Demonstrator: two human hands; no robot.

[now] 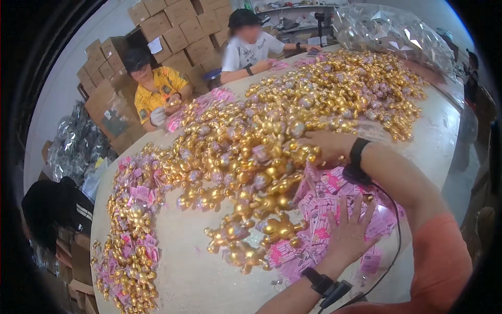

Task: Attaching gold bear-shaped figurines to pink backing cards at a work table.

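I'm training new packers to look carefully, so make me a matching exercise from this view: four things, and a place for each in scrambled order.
Things:
1. left hand
2. right hand
3. cardboard boxes
4. shiny clear plastic

Places:
A. stacked behind two co-workers
B. at the far right end of the table
C. fingers spread over the pink packets
D. up against the heap of gold figures, partly hidden

Right pairs: 1-C; 2-D; 3-A; 4-B
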